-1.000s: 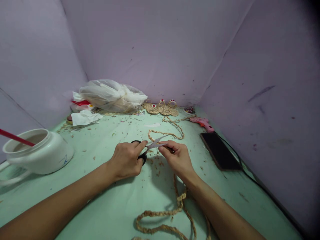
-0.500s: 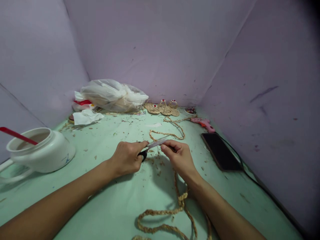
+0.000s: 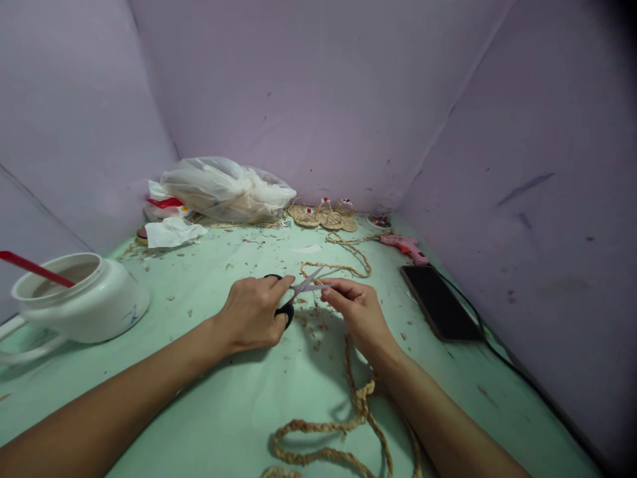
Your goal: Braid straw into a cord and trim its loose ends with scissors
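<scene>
Black-handled scissors (image 3: 300,289) sit in my left hand (image 3: 256,311), with finger and thumb in the loops and the blades spread apart. The blades point right, towards the fingertips of my right hand (image 3: 355,312). That hand is closed in a pinch at the braided rope (image 3: 348,365), whose held end is mostly hidden by the fingers. From below the right hand the rope runs down in loose loops to the front of the table. A thinner braided cord (image 3: 361,269) curves across the table just beyond the hands.
On the left stands a white pot (image 3: 114,299) with a red stick. A plastic bag (image 3: 229,189), woven rope pieces with red beads (image 3: 331,219) and a small dish (image 3: 379,220) line the back. A pink glue gun (image 3: 405,247) and phone (image 3: 440,303) lie right. Scraps (image 3: 316,325) litter the table.
The scissor blades have opened from nearly closed to wide apart, as the fingers of my left hand spread. My right hand stays almost in place.
</scene>
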A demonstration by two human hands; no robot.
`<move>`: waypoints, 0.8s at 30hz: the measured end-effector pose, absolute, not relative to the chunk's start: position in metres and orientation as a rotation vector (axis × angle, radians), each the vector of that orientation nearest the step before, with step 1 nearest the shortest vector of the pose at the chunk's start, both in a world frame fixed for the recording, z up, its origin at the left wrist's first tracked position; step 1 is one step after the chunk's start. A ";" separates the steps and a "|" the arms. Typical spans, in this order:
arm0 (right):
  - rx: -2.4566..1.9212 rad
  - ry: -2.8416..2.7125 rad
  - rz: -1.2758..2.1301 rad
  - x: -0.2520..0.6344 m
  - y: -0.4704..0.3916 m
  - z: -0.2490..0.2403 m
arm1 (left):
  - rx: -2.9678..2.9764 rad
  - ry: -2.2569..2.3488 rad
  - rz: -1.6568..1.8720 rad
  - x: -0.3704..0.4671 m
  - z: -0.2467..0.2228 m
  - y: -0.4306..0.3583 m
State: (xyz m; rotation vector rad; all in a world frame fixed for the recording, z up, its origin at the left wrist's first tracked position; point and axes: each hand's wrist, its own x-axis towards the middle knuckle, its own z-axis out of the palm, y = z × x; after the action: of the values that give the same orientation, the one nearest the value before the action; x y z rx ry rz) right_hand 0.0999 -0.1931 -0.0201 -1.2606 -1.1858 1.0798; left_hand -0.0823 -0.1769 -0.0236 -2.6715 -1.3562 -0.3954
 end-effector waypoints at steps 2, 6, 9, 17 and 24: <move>-1.266 -1.197 1.068 0.100 -0.193 -0.021 | -2.669 -1.357 -0.374 -0.082 -0.023 -0.177; -1.247 -1.274 1.012 0.101 -0.193 -0.021 | -2.732 -1.375 -0.350 -0.083 -0.022 -0.176; -1.255 -1.314 1.014 0.100 -0.194 -0.021 | -2.769 -1.372 -0.357 -0.082 -0.020 -0.177; -1.263 -1.328 1.007 0.099 -0.195 -0.021 | -2.781 -1.357 -0.320 -0.081 -0.018 -0.177; -1.262 -1.346 0.984 0.100 -0.195 -0.021 | -2.877 -1.377 -0.363 -0.082 -0.016 -0.175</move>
State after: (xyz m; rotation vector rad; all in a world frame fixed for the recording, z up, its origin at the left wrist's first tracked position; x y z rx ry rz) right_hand 0.1002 -0.1945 -0.0214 -1.2621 -1.3463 0.9844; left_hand -0.0822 -0.1754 -0.0164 -2.8769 -1.3773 -0.3627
